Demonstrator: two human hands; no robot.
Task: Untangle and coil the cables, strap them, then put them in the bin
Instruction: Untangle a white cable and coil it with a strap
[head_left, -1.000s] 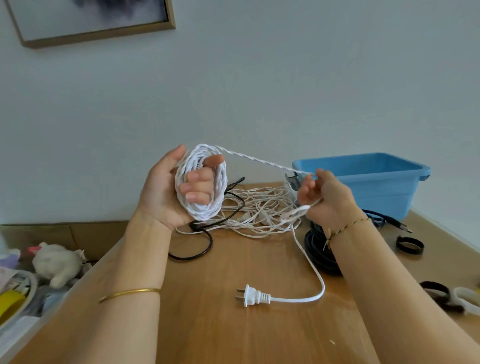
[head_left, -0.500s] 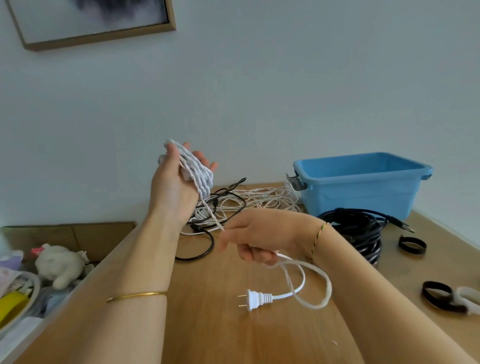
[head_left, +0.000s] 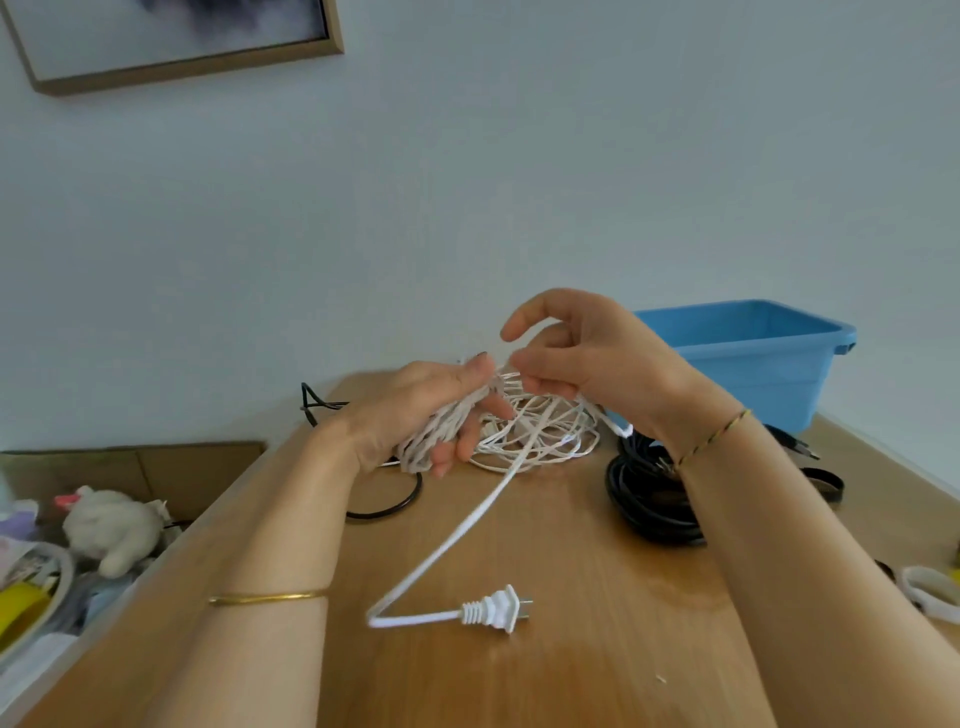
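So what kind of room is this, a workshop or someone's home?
Probably a room in a home: a framed picture hangs behind the wooden table, and a plush toy lies among clutter beside it.

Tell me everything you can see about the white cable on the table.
The white cable is thin. Part is wound in a coil that the left hand grips; the right hand pinches a strand beside it. The rest lies in a loose tangle on the wooden table, and one smooth length runs forward to a two-pin plug lying flat.
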